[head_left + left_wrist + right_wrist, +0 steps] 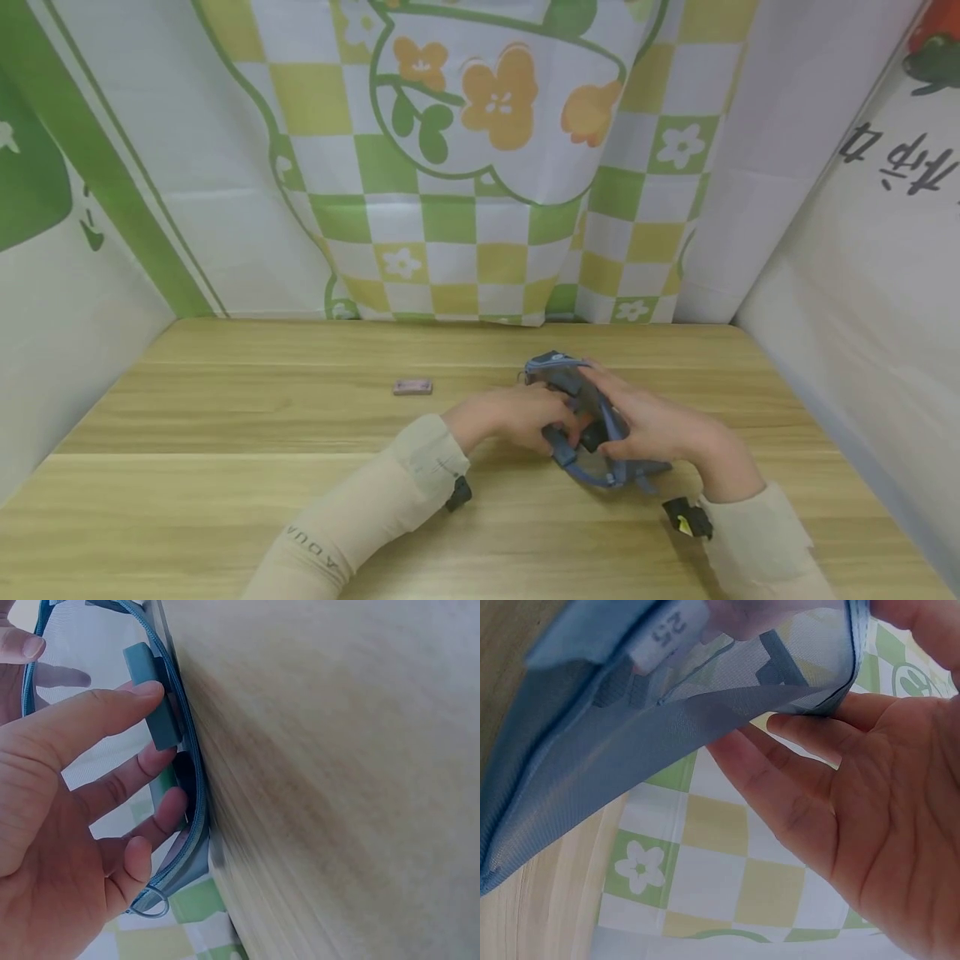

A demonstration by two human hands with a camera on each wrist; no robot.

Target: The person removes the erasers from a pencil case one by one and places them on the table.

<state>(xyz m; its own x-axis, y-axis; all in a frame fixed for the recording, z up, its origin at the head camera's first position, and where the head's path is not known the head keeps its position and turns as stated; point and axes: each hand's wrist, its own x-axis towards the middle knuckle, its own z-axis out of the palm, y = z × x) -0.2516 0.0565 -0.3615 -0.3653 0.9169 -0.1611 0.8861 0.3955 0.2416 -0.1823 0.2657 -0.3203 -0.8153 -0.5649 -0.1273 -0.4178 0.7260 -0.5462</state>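
Note:
A blue mesh zip pouch (553, 362) stands with its mouth open towards me on the right half of the table. My left hand (528, 414) reaches into that mouth. Between thumb and fingers it pinches a small teal rectangular block (166, 724), close to the zip edge. My right hand (656, 421) grips the pouch's right side, its fingers spread along the outside of the mesh. Inside the pouch lies a black item (594, 436). Through the right wrist view, a white label (671, 637) shows on the pouch, and dark shapes show behind the mesh.
A small pinkish rectangular item (412, 387) lies on the wooden table (247, 400), left of the pouch. A checked green and yellow curtain (480, 250) hangs at the table's back edge. White cloth walls (862, 317) stand on both sides.

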